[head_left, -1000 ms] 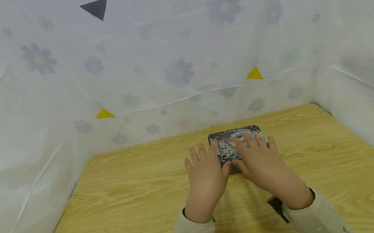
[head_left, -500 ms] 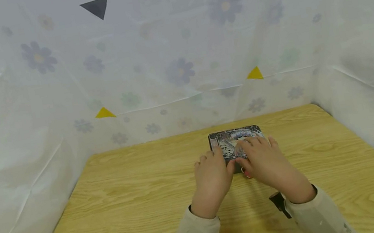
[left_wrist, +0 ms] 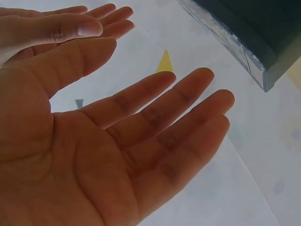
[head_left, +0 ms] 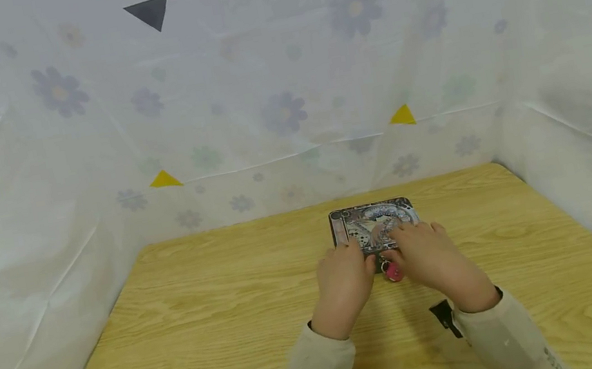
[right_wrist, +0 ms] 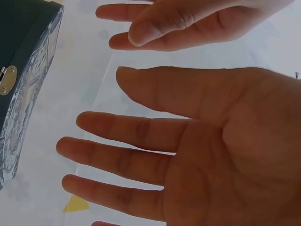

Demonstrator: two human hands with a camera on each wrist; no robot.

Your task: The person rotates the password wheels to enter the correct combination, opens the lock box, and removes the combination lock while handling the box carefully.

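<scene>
A dark box (head_left: 374, 217) with an ornate patterned lid sits toward the back of the table. From its front side hangs a small pinkish-red piece on a metal ring (head_left: 392, 271). My left hand (head_left: 345, 284) is at the box's front left corner, its fingertips overlapping the lid edge in the head view. My right hand (head_left: 432, 259) is likewise at the front right. Both wrist views show relaxed, extended fingers and bare palms, with the box's dark side (left_wrist: 249, 28) just beyond the left fingertips. A metal clasp (right_wrist: 8, 80) shows in the right wrist view.
The wood-grain table (head_left: 208, 329) is enclosed by a white flowered sheet (head_left: 233, 90) at the back and sides, marked with black and yellow triangles. A black piece (head_left: 444, 318) sticks out at my right cuff.
Both hands have drawn back toward me from over the lid, and their fingers look more bent in the head view. More of the lid and the pinkish-red piece now show; the box stays put.
</scene>
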